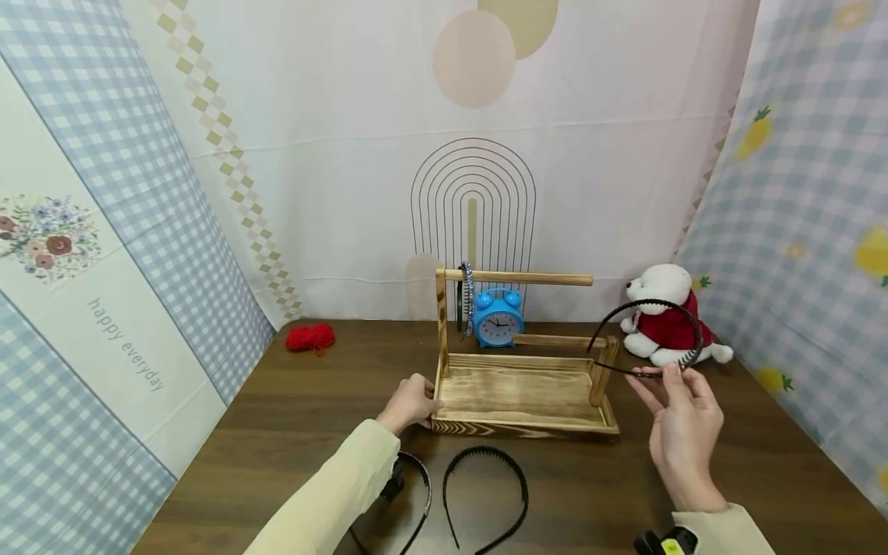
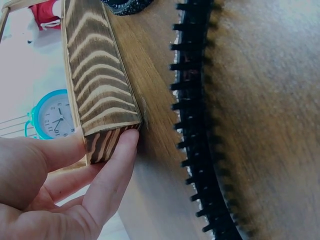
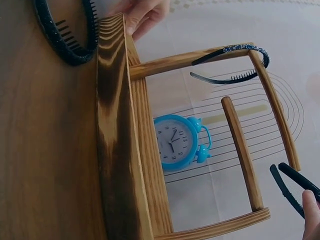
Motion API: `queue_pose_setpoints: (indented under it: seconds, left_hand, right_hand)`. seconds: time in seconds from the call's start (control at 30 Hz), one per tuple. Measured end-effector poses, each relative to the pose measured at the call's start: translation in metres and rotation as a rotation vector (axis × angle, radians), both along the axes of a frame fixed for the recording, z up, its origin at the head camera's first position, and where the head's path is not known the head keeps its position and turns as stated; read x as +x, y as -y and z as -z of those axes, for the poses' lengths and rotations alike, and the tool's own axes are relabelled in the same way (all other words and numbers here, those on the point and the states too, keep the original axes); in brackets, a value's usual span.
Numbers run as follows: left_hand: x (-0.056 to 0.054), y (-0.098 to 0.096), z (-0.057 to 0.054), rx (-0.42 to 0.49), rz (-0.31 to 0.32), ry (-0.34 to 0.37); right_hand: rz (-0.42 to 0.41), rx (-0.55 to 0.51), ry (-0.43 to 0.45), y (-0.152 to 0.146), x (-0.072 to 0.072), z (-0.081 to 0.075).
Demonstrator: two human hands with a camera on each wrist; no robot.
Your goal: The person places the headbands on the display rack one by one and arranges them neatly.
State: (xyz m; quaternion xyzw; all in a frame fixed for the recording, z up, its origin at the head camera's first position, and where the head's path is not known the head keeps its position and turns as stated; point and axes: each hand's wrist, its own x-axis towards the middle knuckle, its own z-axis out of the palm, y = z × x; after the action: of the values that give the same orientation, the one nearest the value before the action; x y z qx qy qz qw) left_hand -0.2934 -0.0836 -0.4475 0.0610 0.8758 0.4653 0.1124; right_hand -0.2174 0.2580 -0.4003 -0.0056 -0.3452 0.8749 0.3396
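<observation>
A wooden stand with a tray base, one high bar and one lower bar stands on the table. My left hand holds the tray's left end, thumb and fingers around the corner. Raised at the stand's right side, my right hand pinches a black toothed headband by its lower part. In the right wrist view, that headband's tips are close to the free end of the high bar. A sparkly headband hangs at the bar's left end, overlapping a darker one.
Two more headbands lie in front of the stand: a black toothed one and another partly behind my left sleeve. A blue alarm clock stands behind the tray. Red yarn lies back left, a white plush bear sits back right.
</observation>
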Motion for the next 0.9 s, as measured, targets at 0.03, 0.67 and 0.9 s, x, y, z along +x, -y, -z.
queue_pose_setpoints:
  seconds: [0.03,0.67,0.9]
  left_hand:
    - [0.000,0.000,0.000,0.002,-0.001,0.001]
    - [0.000,-0.001,0.001,0.010,-0.007,0.001]
    - [0.000,0.001,0.001,0.005,-0.005,-0.004]
  right_hand:
    - [0.004,0.005,-0.006,0.000,-0.002,-0.001]
    - [0.052,0.048,0.035,0.007,-0.025,-0.010]
    - [0.028,0.055,0.027,0.011,-0.030,-0.011]
